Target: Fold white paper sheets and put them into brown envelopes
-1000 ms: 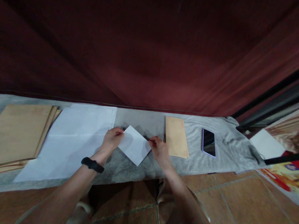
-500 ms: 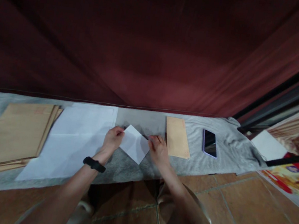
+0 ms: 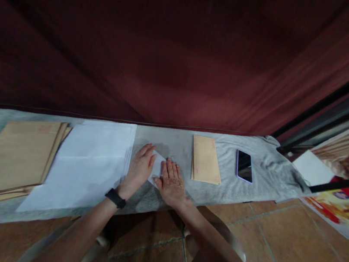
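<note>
Both hands flat, fingers spread: left hand [image 3: 140,167], right hand [image 3: 171,183] pressing paper [image 3: 157,166] on cloth; thin, floppy, creases easily, lift by edge

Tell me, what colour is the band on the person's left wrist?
Black. The narrow wrist band shows best in the head view, the only view.

The folded white paper [image 3: 157,168] is mostly hidden under both flat hands; the brown envelope stack [image 3: 9,159] is cut off at the left edge
</note>
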### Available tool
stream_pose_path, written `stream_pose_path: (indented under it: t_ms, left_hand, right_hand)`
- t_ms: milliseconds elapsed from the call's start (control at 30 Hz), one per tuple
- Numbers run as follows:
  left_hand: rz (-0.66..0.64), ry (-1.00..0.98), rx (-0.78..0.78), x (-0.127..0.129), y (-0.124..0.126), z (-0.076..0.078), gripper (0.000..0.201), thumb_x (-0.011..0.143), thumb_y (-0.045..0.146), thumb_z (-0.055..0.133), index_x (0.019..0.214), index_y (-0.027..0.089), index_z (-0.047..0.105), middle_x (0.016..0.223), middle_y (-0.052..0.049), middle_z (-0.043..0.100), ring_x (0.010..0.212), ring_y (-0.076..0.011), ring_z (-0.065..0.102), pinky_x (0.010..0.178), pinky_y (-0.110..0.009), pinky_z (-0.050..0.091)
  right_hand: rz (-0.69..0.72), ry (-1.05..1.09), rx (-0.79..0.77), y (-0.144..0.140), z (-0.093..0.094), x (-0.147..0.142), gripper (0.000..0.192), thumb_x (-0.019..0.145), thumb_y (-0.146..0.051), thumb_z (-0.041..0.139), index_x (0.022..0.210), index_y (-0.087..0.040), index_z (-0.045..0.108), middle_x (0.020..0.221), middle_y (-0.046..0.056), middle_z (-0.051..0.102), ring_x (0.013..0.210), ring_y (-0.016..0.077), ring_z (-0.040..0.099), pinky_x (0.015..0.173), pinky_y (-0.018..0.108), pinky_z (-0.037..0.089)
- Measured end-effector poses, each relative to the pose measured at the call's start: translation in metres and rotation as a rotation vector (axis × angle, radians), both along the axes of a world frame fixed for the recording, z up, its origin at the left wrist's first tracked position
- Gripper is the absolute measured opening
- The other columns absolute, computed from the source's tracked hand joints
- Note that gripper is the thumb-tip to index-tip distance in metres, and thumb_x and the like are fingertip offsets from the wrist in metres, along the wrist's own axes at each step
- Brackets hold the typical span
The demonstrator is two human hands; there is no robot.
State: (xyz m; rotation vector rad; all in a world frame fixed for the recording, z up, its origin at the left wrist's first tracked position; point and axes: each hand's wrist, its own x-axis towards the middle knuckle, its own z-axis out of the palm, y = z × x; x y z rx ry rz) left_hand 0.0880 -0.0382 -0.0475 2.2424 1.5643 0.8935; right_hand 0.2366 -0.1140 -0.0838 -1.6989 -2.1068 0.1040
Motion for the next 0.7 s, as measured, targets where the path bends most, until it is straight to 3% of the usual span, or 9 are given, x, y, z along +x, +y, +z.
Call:
stream_pose_path:
  t_ms: [133,400,567,700]
  left_hand:
    - [-0.155,0.286,-0.025,0.014,-0.017,-0.016,0.057,0.101,0.042,0.032,0.146,0.009,0.047,0.156,-0.016,0.044,0.148,-0.0275,0.034,0.122,-0.047,0.028]
    - [-0.091,0.436,-0.019,0.009,-0.019,-0.023,0.064,0.102,0.043,0.023,0.153,0.007,0.037,0.161,-0.015,0.035,0.153,-0.0266,0.024,0.125,-0.047,0.020]
    - [0.033,0.441,-0.036,0.007,-0.012,-0.025,0.064,0.102,0.039,0.028,0.152,0.000,0.036,0.160,-0.021,0.034,0.151,-0.0308,0.029,0.124,-0.048,0.023]
    - [0.056,0.420,-0.042,0.003,-0.008,-0.012,0.059,0.100,0.032,0.032,0.148,-0.001,0.040,0.154,-0.022,0.045,0.144,-0.0311,0.041,0.119,-0.045,0.032]
  right_hand:
    - [-0.015,-0.141,-0.011,0.000,0.000,0.000,0.064,0.101,-0.041,0.047,0.153,-0.005,0.037,0.161,0.020,0.033,0.150,0.0304,0.029,0.122,0.047,0.027]
    - [-0.021,-0.166,-0.001,-0.009,-0.001,0.005,0.063,0.102,-0.045,0.044,0.151,-0.006,0.041,0.160,0.020,0.034,0.148,0.0307,0.033,0.121,0.047,0.026]
    - [-0.011,-0.170,0.021,-0.020,-0.004,0.012,0.067,0.100,-0.048,0.047,0.152,-0.005,0.040,0.159,0.022,0.036,0.148,0.0323,0.034,0.120,0.049,0.027]
    - [0.031,-0.175,-0.011,-0.025,0.001,0.018,0.074,0.098,-0.051,0.050,0.151,-0.001,0.038,0.159,0.025,0.033,0.148,0.0345,0.032,0.121,0.050,0.026]
